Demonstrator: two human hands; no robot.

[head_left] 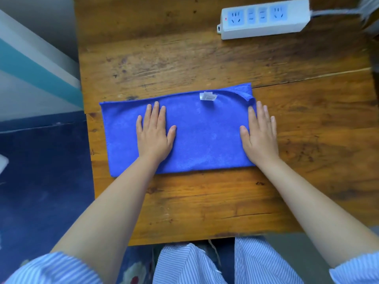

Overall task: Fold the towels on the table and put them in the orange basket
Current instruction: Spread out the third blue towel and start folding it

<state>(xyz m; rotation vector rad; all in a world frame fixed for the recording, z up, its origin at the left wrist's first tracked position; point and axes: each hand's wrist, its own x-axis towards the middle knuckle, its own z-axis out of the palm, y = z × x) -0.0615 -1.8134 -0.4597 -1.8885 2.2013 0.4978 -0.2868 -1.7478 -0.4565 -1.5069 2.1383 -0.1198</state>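
A blue towel [201, 136], folded into a long rectangle, lies flat in the middle of the wooden table [205, 201]. A small white label [207, 96] shows near its far edge, and its far right corner is turned over. My left hand [154, 132] presses flat on the towel's left half with straight fingers. My right hand [259, 134] lies flat over the towel's right edge, partly on the wood. No orange basket is in view.
A white power strip [264, 18] with a grey cable lies at the table's far right. The table's left edge runs beside a dark blue floor [41, 171] and a striped wall. The near edge meets my striped clothing.
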